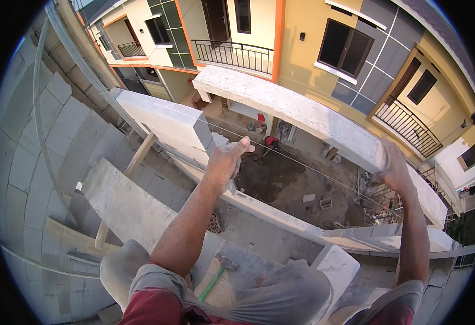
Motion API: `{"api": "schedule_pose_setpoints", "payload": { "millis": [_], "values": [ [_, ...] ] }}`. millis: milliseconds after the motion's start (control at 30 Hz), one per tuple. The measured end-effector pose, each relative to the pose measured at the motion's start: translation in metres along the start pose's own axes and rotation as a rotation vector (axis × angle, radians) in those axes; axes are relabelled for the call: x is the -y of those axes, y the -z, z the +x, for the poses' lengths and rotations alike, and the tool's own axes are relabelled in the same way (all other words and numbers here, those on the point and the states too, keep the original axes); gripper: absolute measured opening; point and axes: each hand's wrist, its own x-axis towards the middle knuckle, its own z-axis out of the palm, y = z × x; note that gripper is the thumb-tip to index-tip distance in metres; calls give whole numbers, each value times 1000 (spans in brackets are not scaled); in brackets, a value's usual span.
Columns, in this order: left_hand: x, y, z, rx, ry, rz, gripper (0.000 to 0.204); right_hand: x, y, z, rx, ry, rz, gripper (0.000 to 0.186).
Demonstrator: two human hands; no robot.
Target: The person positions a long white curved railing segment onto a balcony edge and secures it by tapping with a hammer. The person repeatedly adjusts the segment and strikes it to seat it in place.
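My left hand (227, 160) is raised at the middle, thumb and finger closed together at a thin white string (308, 167). Its other fingers curl inward. The string runs from a pale block wall section (164, 116) toward the lower right. Farther right, my right hand (395, 167) is curved, with thumb and fingers apart, in front of a long pale concrete beam (291, 105). Whether it touches the beam, I cannot tell. Between my legs, a hammer (225, 264) with a green handle lies on a dusty board.
A pale plank (123, 200) slopes at the left, over wooden poles (140, 156). A grey hose (38, 124) hangs against the block wall at far left. Beyond the low wall (275, 214) is a drop to muddy ground, where a person in red (271, 142) crouches. Houses stand opposite.
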Motion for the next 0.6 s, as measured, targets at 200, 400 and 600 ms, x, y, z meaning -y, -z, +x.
{"api": "schedule_pose_setpoints", "payload": {
  "millis": [200, 400, 600],
  "values": [
    [37, 95, 0, -493, 21, -254, 38, -9, -28, 3, 139, -30, 73, 97],
    [71, 120, 12, -594, 128, -269, 43, -8, -35, -1, 151, -52, 52, 88],
    [95, 114, 34, -431, 196, -334, 51, -11, -54, -10, 161, 52, 132, 87]
  ]
}}
